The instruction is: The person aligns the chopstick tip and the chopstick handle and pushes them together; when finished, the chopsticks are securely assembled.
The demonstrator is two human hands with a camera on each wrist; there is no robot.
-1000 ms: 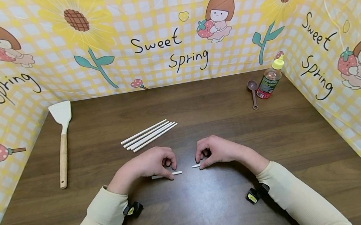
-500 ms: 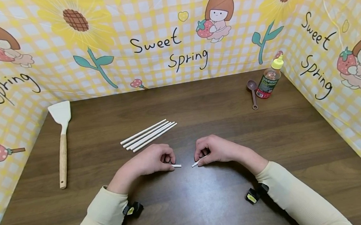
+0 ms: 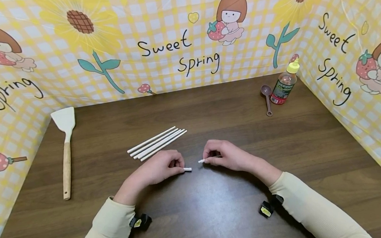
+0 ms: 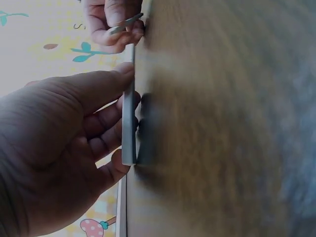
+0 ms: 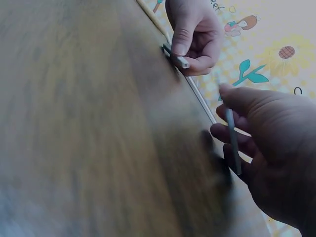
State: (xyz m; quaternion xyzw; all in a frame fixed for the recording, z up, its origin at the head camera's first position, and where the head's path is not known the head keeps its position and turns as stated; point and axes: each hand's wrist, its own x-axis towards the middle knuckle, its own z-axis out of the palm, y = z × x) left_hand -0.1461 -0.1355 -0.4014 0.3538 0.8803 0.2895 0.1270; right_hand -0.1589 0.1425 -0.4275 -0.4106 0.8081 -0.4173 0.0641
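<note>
My left hand [image 3: 162, 168] pinches a short white rod [image 3: 188, 169] between thumb and fingers. Its squared end sticks out toward the right, and in the left wrist view the rod [image 4: 129, 123] runs along the fingertips, close over the wooden table. Across a small gap, my right hand [image 3: 227, 154] holds a thinner white piece [image 3: 201, 161] with a narrow stepped tip pointing left. The right wrist view shows that piece [image 5: 232, 138] lying along the curled fingers, its front end hidden by the thumb. The two ends face each other, apart.
Several long white sticks [image 3: 157, 143] lie side by side just beyond the left hand. A white spatula [image 3: 66, 151] with a wooden handle rests at the left. At the back right stand a yellow-capped bottle [image 3: 283, 86] and a brown measuring spoon [image 3: 267, 98]. Patterned cloth [image 3: 169, 23] borders the table.
Both hands have moved away from the body, taking their white pieces up from the tabletop. The left rod slid into a pinch, and the right piece turned its tip leftward, nearer the rod.
</note>
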